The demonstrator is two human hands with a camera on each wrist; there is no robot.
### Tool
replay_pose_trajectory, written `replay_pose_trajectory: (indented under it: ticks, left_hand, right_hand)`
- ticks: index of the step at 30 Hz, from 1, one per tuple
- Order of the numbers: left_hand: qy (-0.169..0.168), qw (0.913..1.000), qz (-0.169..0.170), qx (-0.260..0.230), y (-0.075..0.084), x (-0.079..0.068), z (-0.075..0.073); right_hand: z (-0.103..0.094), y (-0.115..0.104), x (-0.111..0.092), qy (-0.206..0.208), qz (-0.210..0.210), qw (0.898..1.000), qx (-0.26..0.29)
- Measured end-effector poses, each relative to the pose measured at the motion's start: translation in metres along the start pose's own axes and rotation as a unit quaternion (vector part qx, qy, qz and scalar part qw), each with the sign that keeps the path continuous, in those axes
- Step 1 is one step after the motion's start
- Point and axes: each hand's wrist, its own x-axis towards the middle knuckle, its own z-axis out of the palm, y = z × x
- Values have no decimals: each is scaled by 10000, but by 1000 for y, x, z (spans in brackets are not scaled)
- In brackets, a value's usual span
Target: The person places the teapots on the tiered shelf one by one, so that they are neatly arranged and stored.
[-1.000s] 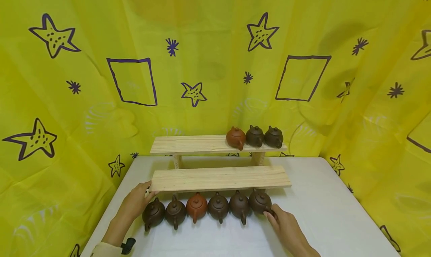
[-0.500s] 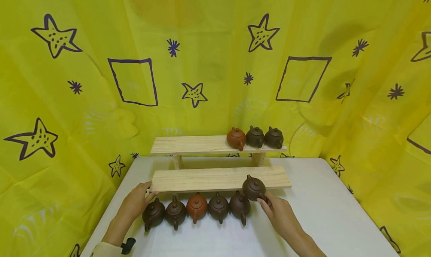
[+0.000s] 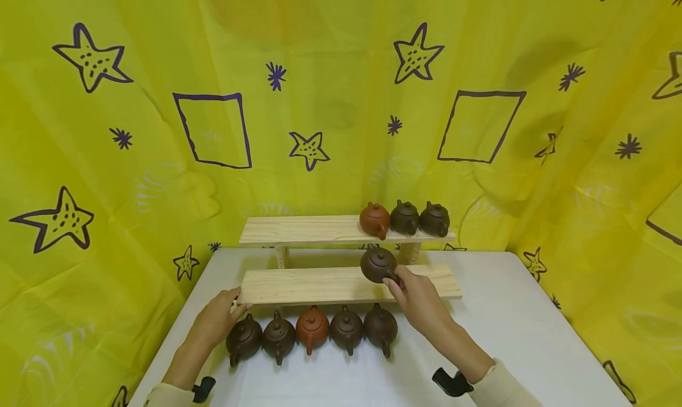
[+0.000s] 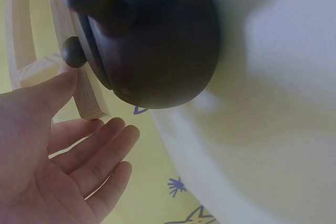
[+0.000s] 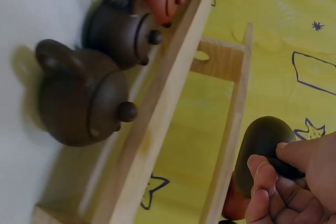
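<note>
Cloth (image 3: 341,57), yellow, printed with dark starfish and four-sided outlines, hanging at the far, left and right sides. Surface (image 3: 501,312), white, below it. Stand, pale wood, two levels: lower shelf (image 3: 309,285), near; upper shelf (image 3: 298,230), far and higher. Sleeves (image 3: 170,395), light, at the near edge, one per arm.

Left hand (image 3: 215,315): at the left end of the lower shelf, thumb against its edge, other fingers extended and loose. Right hand (image 3: 421,297): pinching the handle of one teapot, fingers curled.

Teapots, nine, lidded. Held teapot (image 3: 379,263), dark brown: raised above the far edge of the lower shelf, near of the upper shelf, spout pointing far. Four dark brown teapots (image 3: 244,338) and one red-brown teapot (image 3: 312,329): upright in a row on the surface, just near of the lower shelf, handles facing near, the red-brown one third from left. Orange-brown teapot (image 3: 375,218) and two blackish teapots (image 3: 405,217) to its right: toward the right end of the upper shelf, handles facing near.

Wrist fittings (image 3: 452,383), black, two, one beside each wrist.
</note>
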Motion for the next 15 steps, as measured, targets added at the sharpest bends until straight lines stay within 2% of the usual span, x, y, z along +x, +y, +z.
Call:
replay_pose_trajectory:
  ticks: [9,15]
  left_hand:
    - [-5,10000,-57,-81,-1,0,0]
    - [-10,9999,-63,-79,-3,0,2]
  right_hand:
    - [18,-11,36,-51,-81,9999,-88]
    - [30,-17,55,-120,62,9999,-93]
